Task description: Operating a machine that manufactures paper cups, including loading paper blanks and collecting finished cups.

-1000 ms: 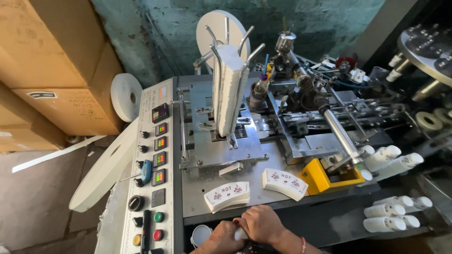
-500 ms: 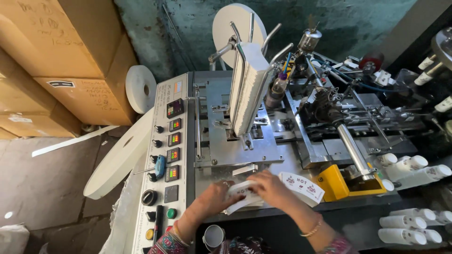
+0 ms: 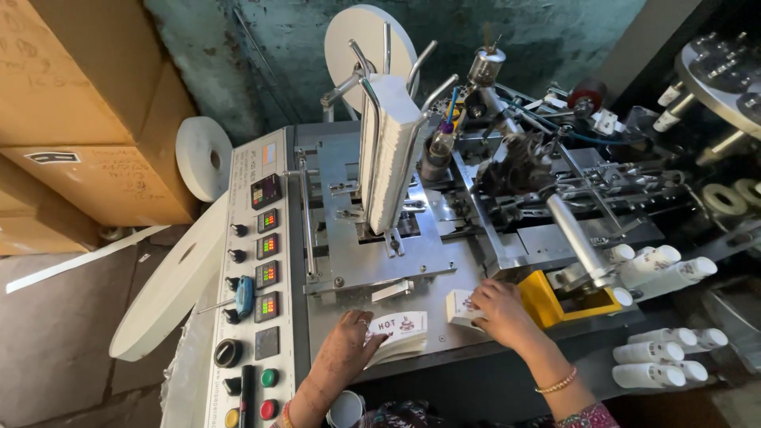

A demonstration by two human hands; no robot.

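Gripping fanned stack of printed paper blanks (image 3: 399, 335) w/ left hand (image 3: 346, 354), fingers curled on its edge; right hand (image 3: 498, 311) closed over second stack (image 3: 460, 307), both on machine table (image 3: 372, 265), nr yellow guard (image 3: 547, 301).

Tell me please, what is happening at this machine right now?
A person stands at a paper cup forming machine. The left hand rests on a fanned stack of printed cup blanks on the metal table. The right hand covers a second stack of blanks beside the yellow guard. More blanks stand upright in the feeder. Finished white cups lie on the right. A control panel is on the left.
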